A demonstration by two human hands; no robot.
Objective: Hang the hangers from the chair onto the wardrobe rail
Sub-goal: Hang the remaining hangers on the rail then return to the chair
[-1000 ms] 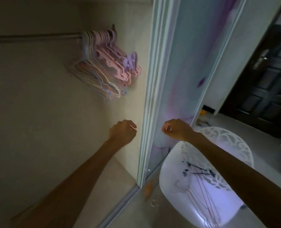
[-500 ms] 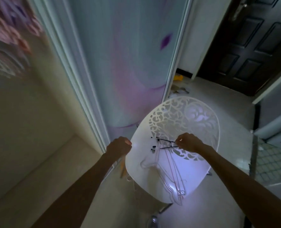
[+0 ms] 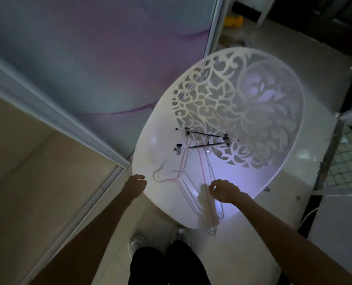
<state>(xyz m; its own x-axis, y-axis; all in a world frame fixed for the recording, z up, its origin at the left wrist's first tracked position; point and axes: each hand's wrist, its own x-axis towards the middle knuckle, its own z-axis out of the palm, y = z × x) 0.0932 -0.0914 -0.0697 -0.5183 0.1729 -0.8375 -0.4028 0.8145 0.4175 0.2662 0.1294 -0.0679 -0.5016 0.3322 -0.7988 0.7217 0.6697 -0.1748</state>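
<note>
Right hand (image 3: pixel 224 190) has dropped from the clip hangers (image 3: pixel 207 140) to the wire hangers (image 3: pixel 208 202), fingers curled just above them, not yet gripping; left hand (image 3: pixel 135 185) loosely curled, empty. Pickup imminent.

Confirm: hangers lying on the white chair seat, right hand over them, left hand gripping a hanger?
Not quite. In the head view the left hand holds nothing; it sits by the chair edge. The hangers do lie on the seat, with the right hand over them.

right hand (image 3: pixel 224 191) moved from clip hangers (image 3: pixel 207 140) to seat's front
</note>
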